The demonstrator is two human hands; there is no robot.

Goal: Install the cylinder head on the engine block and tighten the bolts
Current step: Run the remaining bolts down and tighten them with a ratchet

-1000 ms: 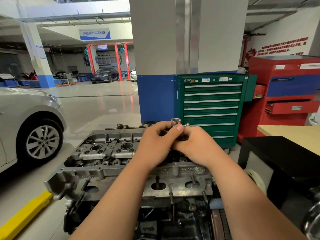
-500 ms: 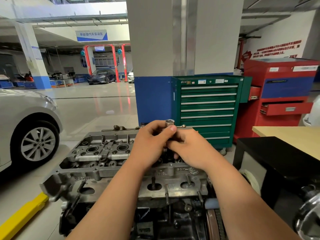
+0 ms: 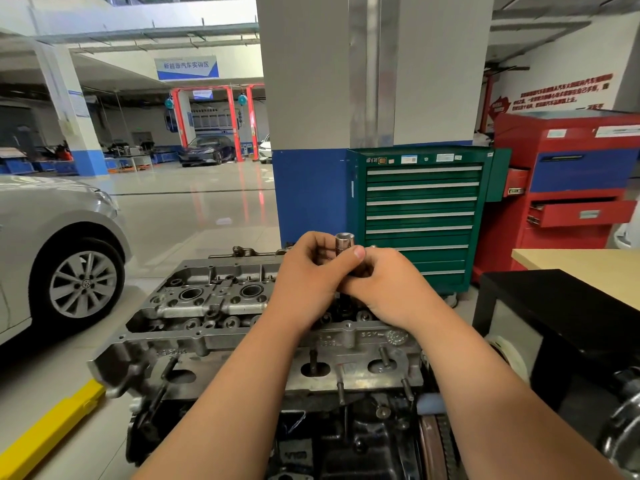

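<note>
While your left hand [image 3: 311, 271] and right hand [image 3: 388, 285] both gripped upright socket [image 3: 344, 239], it stood above head [image 3: 207, 306], between your fists.

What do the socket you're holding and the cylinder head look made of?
The socket looks like polished, probably chromed steel: bright mirror shine. The cylinder head looks like cast metal, likely aluminium, unpainted: dull grey, grainy surfaces.

Green tool cabinet [image 3: 422, 216], glossy floor [image 3: 194, 216], possibly tiled.
</note>
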